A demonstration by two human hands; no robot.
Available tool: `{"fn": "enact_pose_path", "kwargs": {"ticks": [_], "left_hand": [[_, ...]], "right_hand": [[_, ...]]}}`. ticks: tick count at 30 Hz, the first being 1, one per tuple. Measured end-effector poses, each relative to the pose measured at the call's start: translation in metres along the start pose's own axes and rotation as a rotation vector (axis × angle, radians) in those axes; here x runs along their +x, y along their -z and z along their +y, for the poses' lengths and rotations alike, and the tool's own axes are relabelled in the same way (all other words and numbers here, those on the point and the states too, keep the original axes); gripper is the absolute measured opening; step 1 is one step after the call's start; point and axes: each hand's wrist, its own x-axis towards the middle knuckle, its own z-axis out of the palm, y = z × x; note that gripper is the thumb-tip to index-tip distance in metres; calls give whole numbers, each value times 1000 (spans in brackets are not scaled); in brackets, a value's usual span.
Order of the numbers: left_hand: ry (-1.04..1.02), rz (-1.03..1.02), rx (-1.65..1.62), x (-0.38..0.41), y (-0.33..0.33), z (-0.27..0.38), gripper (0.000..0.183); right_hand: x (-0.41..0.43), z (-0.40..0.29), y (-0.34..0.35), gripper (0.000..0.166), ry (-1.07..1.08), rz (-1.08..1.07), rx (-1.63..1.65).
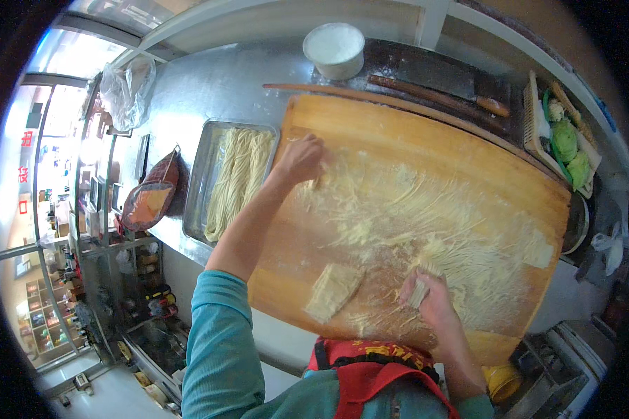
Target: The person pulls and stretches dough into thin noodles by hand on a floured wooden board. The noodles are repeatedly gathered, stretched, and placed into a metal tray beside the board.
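My right hand (432, 301) grips a small bundle of cut noodles (418, 294) just over the near right part of a floured wooden board (278, 262). My left hand (301, 160) is over the board's far left corner, its fingers curled and blurred; whether it holds anything is hidden. A flat folded piece of dough (334, 292) lies near the board's front edge, left of my right hand. Loose noodle strands and flour (451, 235) spread across the middle and right. Left of the board, long noodles (238, 178) lie in a metal tray (196, 204), partly behind my left forearm.
Behind the board are a white tub of white powder (334, 50), wooden rolling pins (419, 94) and a cleaver (490, 106). A basket of green vegetables (563, 139) stands at right. A reddish-brown container (152, 196) and a plastic bag (128, 91) are at left.
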Motion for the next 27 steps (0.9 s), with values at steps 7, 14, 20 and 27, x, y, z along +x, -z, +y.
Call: {"fn": "enact_pose_path", "kwargs": {"ticks": [7, 14, 20, 27], "left_hand": [[-138, -65, 103, 1, 1, 0, 13], [180, 67, -1210, -22, 23, 15, 15], [271, 170, -1343, -42, 111, 61, 23], [197, 392, -1362, -50, 205, 114, 31]], "right_hand": [[13, 5, 0, 19, -34, -20, 94], [11, 8, 2, 18, -6, -57, 130], [5, 4, -8, 20, -44, -69, 180], [-5, 7, -2, 21, 9, -148, 195]]}}
